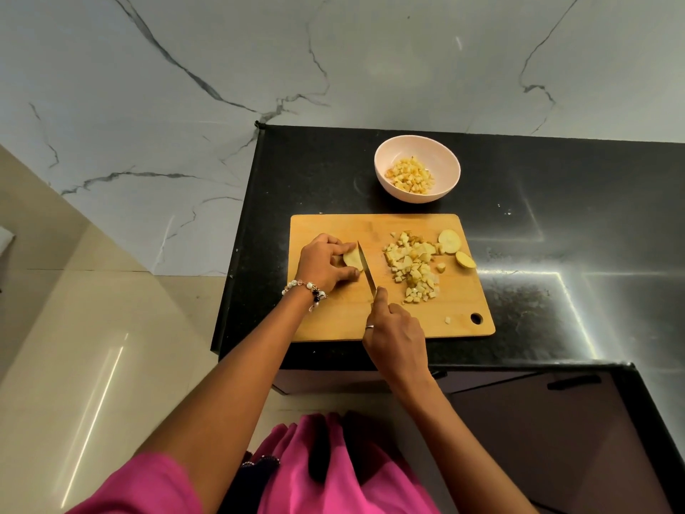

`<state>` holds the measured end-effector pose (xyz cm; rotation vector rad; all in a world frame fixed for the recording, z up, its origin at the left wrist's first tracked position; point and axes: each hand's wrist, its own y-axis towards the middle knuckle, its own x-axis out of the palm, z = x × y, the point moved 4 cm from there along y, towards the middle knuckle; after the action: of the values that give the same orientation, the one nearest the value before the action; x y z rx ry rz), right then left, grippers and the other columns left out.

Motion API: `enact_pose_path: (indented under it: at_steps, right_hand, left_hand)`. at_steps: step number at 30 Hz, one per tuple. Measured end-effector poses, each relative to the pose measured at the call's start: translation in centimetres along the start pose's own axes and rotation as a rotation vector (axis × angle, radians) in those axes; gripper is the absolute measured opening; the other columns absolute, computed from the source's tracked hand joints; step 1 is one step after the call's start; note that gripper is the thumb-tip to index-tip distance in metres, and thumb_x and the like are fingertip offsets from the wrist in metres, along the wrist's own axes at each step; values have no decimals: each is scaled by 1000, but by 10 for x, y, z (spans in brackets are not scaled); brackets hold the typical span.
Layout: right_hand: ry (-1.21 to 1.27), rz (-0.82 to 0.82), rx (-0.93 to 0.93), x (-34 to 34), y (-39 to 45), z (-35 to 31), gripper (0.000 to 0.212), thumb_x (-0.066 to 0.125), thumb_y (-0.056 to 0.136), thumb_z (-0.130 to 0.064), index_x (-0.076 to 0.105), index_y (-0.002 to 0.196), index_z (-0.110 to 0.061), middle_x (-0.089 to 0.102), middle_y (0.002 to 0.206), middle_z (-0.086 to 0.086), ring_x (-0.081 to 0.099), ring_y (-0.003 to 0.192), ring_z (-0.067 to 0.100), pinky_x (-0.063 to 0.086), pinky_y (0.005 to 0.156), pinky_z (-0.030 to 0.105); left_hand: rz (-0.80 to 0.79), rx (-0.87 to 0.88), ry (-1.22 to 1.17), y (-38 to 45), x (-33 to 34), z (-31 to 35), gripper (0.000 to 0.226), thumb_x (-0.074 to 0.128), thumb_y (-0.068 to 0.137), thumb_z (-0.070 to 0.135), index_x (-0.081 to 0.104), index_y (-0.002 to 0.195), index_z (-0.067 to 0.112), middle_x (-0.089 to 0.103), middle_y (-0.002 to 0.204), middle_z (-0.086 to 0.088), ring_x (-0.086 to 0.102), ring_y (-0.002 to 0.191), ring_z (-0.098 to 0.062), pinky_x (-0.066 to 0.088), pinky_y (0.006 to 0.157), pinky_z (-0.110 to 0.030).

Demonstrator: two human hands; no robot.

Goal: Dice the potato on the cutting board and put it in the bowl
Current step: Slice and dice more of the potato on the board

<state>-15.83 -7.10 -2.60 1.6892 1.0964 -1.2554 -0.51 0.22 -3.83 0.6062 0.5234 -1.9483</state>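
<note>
A wooden cutting board (333, 313) lies on the black counter. My left hand (324, 263) grips a potato piece (352, 257) at the board's left side. My right hand (396, 339) holds a knife (366, 267), whose blade stands against the right face of that piece. A heap of diced potato (411, 267) lies in the board's middle right, with two round potato slices (449, 241) at its far right edge. Beyond the board sits a pale pink bowl (385, 157) holding diced potato (409, 176).
The black counter (556, 224) stretches to the right and wraps toward me at the lower right. Its left edge drops off to a beige floor (92, 309). A marble wall (222, 68) rises behind. One loose cube (447, 320) lies near the board's hanging hole.
</note>
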Motion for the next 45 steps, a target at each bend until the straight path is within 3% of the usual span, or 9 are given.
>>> enact_pose_path:
  at_steps: [6, 12, 19, 24, 27, 34, 38, 42, 45]
  right_hand:
    - [6, -13, -26, 1, 11, -6, 54, 35, 92, -8, 25, 144, 1, 62, 103, 22, 60, 81, 38, 35, 59, 35]
    - [-50, -54, -40, 2, 28, -15, 48, 55, 78, 2, 50, 126, 11, 61, 64, 21, 55, 45, 34, 26, 41, 29]
    - [-99, -71, -37, 4, -23, -4, 59, 72, 55, 7, 60, 112, 13, 54, 51, 12, 43, 29, 24, 17, 35, 22]
    - [-19, -34, 4, -4, -14, 0, 49, 61, 76, -2, 53, 123, 9, 57, 58, 15, 49, 39, 31, 23, 39, 28]
    - [18, -18, -46, -5, -1, -5, 48, 40, 92, -9, 36, 139, 4, 63, 81, 21, 58, 63, 37, 30, 50, 34]
    - [-12, -18, -63, 0, 19, -10, 52, 34, 93, -6, 26, 143, 3, 63, 91, 22, 60, 74, 37, 32, 55, 34]
    - [-36, -56, -52, 2, 24, -18, 50, 39, 88, 1, 35, 136, 10, 62, 78, 22, 60, 60, 36, 31, 48, 33]
    - [-115, -78, -55, 6, -6, -11, 54, 69, 62, 6, 58, 114, 14, 53, 50, 13, 43, 29, 26, 18, 36, 23]
    - [-92, -141, -33, 4, -25, -4, 57, 66, 69, 1, 52, 123, 12, 59, 59, 15, 50, 38, 28, 24, 38, 26]
  left_hand:
    - [12, -21, -31, -1, -1, 0, 58, 86, 60, 20, 66, 114, 16, 58, 107, 8, 47, 64, -1, 46, 67, -11]
    - [7, 6, -10, -2, 0, 1, 57, 85, 63, 21, 65, 116, 17, 55, 108, 11, 47, 63, -1, 45, 69, -10]
    - [30, 3, -52, -2, 1, -2, 58, 86, 61, 19, 66, 115, 14, 58, 110, 8, 56, 77, -6, 46, 69, -10]
    - [12, 50, -15, -5, -1, -2, 62, 84, 63, 18, 62, 121, 15, 56, 112, 6, 56, 90, -11, 46, 82, -15]
    - [23, 102, 21, -7, -4, -6, 66, 84, 65, 21, 58, 125, 15, 56, 109, 5, 51, 87, -8, 41, 76, -7]
    - [62, 82, 53, -6, -2, -7, 53, 81, 69, 24, 64, 118, 13, 50, 102, 4, 50, 86, -10, 42, 77, -15]
    - [61, 60, 45, -4, -1, -7, 54, 82, 68, 24, 64, 117, 13, 49, 99, 4, 48, 84, -9, 42, 76, -16]
    - [74, 58, 30, -5, -1, -7, 54, 83, 66, 23, 65, 116, 12, 51, 100, 3, 48, 85, -9, 42, 74, -15]
    - [70, 51, 32, -5, 0, -8, 54, 82, 67, 22, 65, 117, 11, 51, 101, 3, 48, 84, -8, 42, 72, -15]
